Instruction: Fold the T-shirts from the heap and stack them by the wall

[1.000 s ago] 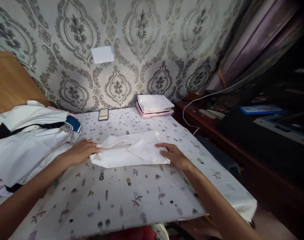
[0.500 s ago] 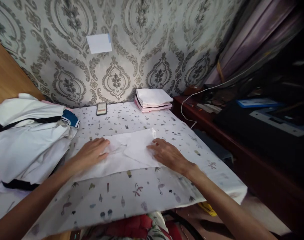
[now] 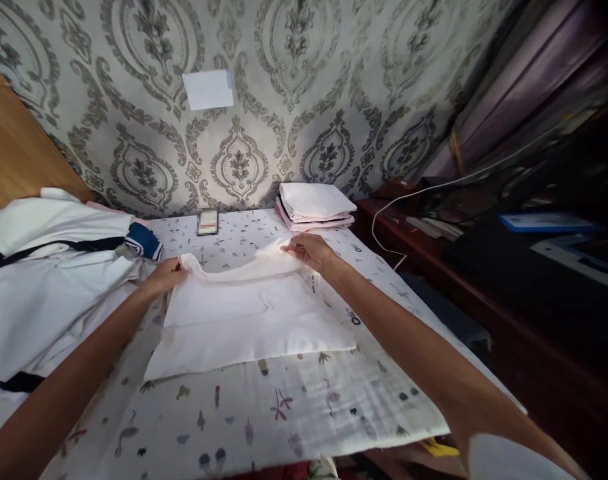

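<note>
A white cloth garment (image 3: 254,307) lies partly folded on the patterned sheet, its far edge lifted between my hands. My left hand (image 3: 167,275) pinches the far left corner, fingers closed. At the far right, my right hand (image 3: 309,252) grips the bunched edge between thumb and fingers. The near part of the garment rests flat, with a crease running across it. Whether it is a shirt or another garment, I cannot tell.
A folded stack of white and pink clothes (image 3: 317,203) sits by the wall. White clothes (image 3: 59,287) pile up at left. A small framed card (image 3: 207,221) lies at the back. A white cable (image 3: 384,243) runs along the dark red furniture (image 3: 429,267) at right.
My hands were flat on the garment, lower down. Both have moved away from me to its far edge, closed on it and raised it off the sheet.
</note>
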The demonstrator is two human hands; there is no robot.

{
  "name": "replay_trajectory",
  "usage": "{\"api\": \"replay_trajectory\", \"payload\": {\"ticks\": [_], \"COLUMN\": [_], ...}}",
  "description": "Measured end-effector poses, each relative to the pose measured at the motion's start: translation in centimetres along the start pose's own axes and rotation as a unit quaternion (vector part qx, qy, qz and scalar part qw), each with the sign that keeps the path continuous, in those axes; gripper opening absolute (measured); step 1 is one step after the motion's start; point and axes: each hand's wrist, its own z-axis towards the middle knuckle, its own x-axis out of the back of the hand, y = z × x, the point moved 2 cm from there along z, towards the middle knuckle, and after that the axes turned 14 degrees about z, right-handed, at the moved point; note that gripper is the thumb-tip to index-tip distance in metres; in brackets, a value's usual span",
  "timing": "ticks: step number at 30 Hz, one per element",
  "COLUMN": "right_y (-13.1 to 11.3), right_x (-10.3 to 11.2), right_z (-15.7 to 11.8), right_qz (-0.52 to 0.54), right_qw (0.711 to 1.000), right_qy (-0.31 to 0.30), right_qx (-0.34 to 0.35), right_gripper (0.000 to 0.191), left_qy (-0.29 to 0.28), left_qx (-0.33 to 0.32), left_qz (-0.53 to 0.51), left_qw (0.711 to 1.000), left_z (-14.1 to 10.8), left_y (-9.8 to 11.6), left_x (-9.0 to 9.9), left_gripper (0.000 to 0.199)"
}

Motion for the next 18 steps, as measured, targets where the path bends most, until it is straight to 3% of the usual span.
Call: {"api": "replay_trajectory", "payload": {"ticks": [4,10,14,18], "right_y": [2.3,3.7,2.9,3.2], "right_x": [-0.6,2.7,4.1,2.7], "right_z": [3.7,3.7,3.8,5.8], "right_qz": [0.010,-0.085,-0.265,-0.408], "right_qw": [0.998,0.988,0.951,0.904], "right_qy": [0.049,0.035,0.030,0.026], "right_qx": [0.031,0.125,0.153,0.124], "right_gripper": [0.027,0.008,0.017,0.030], "left_qy": [0.022,0.026,0.053,0.050], "left_qx": [0.007,0.057,0.091,0.093], "left_qz": [0.097,0.116,0.123,0.139], "left_qw": [0.995,0.991,0.987,0.985], "left_z": [0.4,0.3,0.1,-0.6], "left_y": [-2.1,-2.8,-2.5,-1.9], "left_x": [-0.7,-0.8,-1.0,-1.7], "left_gripper": [0.020,0.031,0.037,0.057]}}
